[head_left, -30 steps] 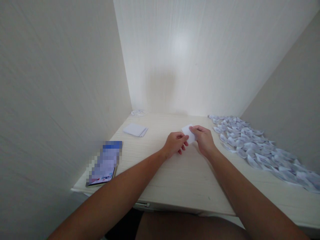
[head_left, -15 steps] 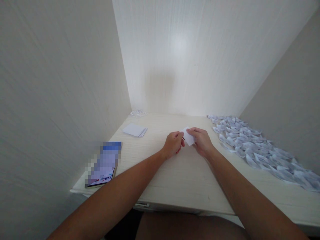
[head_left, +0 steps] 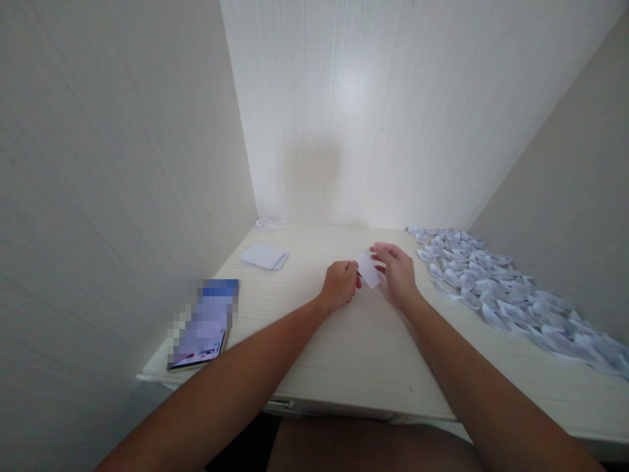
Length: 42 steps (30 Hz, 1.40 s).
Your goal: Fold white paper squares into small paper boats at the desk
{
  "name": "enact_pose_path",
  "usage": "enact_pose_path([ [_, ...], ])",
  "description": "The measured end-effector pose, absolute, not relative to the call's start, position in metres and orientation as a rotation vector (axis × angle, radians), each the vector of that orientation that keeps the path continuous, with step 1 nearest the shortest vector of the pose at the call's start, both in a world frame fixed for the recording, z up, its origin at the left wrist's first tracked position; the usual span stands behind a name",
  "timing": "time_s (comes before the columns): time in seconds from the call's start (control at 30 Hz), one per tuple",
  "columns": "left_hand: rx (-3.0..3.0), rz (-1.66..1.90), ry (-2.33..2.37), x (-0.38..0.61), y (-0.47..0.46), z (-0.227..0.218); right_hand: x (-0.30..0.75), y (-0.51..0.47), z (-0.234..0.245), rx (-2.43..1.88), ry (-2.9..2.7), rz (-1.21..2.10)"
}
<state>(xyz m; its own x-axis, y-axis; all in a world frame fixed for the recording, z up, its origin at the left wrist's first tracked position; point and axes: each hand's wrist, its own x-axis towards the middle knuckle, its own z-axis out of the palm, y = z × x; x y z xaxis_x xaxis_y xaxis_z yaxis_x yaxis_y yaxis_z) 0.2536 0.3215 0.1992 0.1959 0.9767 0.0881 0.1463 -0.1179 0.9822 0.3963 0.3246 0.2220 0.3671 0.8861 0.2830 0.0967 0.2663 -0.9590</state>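
A small white slip of paper (head_left: pixel 369 270) is held just above the middle of the pale wooden desk (head_left: pixel 344 341). My left hand (head_left: pixel 339 286) pinches its left edge, fingers curled closed. My right hand (head_left: pixel 397 270) is on the slip's right side, its fingers loosely extended over the paper's far edge and touching it. Both forearms reach in from the bottom of the view.
A small stack of white paper sheets (head_left: pixel 265 256) lies at the back left. A phone (head_left: pixel 204 324) rests near the desk's left front corner. A long heap of folded white paper pieces (head_left: pixel 496 288) runs along the right side. Walls enclose the desk on three sides.
The slip has been turned and drawn slightly toward the left hand. My right hand's fingers have loosened from a pinch and lifted over the paper's far edge.
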Motion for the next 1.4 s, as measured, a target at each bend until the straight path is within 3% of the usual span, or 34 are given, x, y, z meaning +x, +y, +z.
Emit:
enact_pose_path([
  [0.07,1.536,1.077,1.162,0.254,0.322,0.201,0.382,0.316,0.233,-1.202,-1.123,0.252],
  [0.13,1.592,1.087,1.190,0.255,0.322,0.203,0.350,0.303,0.247,-1.155,-1.373,0.056],
  [0.3,1.704,1.093,1.268,0.256,0.319,0.206,0.214,0.291,0.269,-0.757,-2.460,0.560],
  [0.4,1.766,1.084,1.250,0.254,0.316,0.205,0.151,0.305,0.269,-0.868,-2.740,0.792],
  [1.4,1.810,1.081,1.188,0.252,0.311,0.211,0.135,0.318,0.238,-0.957,-2.685,0.819],
])
